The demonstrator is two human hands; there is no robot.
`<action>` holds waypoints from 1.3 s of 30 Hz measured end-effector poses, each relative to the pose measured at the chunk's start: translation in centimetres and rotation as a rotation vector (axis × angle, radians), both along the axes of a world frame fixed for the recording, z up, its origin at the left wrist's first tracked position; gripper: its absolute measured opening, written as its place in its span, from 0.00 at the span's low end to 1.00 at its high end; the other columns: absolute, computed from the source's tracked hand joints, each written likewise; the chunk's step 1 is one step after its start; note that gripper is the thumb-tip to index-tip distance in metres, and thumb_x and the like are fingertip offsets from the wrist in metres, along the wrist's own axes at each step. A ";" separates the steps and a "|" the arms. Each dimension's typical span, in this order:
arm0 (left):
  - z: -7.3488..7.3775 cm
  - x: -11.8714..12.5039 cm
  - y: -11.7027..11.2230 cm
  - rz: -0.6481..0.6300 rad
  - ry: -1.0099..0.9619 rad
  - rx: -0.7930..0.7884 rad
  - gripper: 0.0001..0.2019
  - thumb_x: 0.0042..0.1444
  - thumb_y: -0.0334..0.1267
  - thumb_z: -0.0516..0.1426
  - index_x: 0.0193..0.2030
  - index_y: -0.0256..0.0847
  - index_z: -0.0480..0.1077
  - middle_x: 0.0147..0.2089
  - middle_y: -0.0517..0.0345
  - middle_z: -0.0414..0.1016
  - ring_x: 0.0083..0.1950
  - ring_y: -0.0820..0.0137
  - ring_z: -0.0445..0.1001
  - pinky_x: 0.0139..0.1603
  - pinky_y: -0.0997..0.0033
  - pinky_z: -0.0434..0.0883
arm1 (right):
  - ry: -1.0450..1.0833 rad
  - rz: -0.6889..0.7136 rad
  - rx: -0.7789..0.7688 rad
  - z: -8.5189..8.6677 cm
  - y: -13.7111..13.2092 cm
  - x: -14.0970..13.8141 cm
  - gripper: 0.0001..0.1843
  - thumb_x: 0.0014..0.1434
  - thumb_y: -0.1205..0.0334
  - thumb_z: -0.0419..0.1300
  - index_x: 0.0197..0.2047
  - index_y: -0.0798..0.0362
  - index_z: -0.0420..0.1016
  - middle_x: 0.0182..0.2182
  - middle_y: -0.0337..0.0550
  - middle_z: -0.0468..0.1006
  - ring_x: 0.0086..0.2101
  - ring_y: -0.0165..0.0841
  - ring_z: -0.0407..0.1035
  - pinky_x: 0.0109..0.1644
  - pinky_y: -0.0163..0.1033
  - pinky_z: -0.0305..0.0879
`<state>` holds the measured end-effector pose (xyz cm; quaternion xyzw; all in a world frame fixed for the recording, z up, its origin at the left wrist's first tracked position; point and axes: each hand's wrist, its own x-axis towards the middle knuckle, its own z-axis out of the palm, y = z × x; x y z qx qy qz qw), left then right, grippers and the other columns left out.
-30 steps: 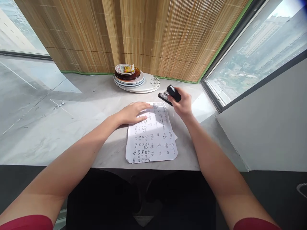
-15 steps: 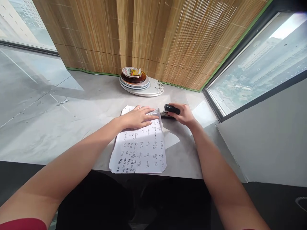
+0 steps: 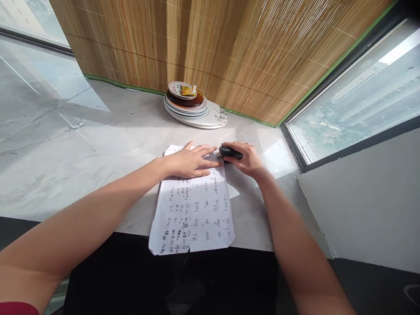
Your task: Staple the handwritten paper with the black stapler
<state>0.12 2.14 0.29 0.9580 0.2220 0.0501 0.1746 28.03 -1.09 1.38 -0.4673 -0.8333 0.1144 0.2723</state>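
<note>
Sheets of handwritten paper point(image 3: 197, 214) lie at the near edge of the grey marble-look counter, their lower end reaching past that edge. Flat across their upper part rests my left hand point(image 3: 192, 161), fingers spread and pointing right. My right hand point(image 3: 244, 158) is wrapped round a black stapler point(image 3: 229, 152). The stapler's jaw sits over the upper right edge of the paper, close to my left fingertips. Whether its jaw is pressed down I cannot tell.
Behind the paper stands a stack of plates point(image 3: 187, 107), with a small yellow packet point(image 3: 188, 90) on top. A bamboo blind point(image 3: 197, 43) hangs at the back. To the right are a window point(image 3: 354, 96) and a white wall panel point(image 3: 361, 197).
The stapler has moved left, so its jaw now overlaps the paper's edge. My left hand stays flat on the sheets. The view has shifted slightly.
</note>
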 end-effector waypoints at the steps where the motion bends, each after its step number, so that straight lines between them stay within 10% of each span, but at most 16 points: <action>1: 0.0 0.0 0.0 0.002 0.000 -0.016 0.25 0.72 0.55 0.53 0.74 0.66 0.66 0.85 0.57 0.48 0.84 0.46 0.43 0.78 0.28 0.40 | 0.012 0.011 -0.012 0.0 -0.1 -0.4 0.23 0.66 0.56 0.65 0.64 0.42 0.79 0.47 0.43 0.84 0.46 0.43 0.78 0.57 0.53 0.71; 25: -0.6 0.5 0.1 0.018 -0.037 -0.055 0.27 0.69 0.59 0.55 0.73 0.66 0.67 0.81 0.59 0.58 0.84 0.45 0.42 0.79 0.30 0.38 | -0.090 -0.077 -0.013 0.2 -0.7 -2.9 0.21 0.69 0.61 0.58 0.60 0.33 0.81 0.42 0.44 0.81 0.45 0.46 0.72 0.53 0.55 0.69; 39: -0.1 0.6 -0.1 0.019 0.038 -0.054 0.27 0.71 0.58 0.53 0.74 0.65 0.66 0.85 0.64 0.46 0.86 0.47 0.35 0.80 0.31 0.34 | -0.266 -0.203 0.051 -0.2 -1.2 -4.3 0.22 0.69 0.65 0.55 0.57 0.34 0.82 0.46 0.45 0.79 0.49 0.46 0.69 0.53 0.55 0.61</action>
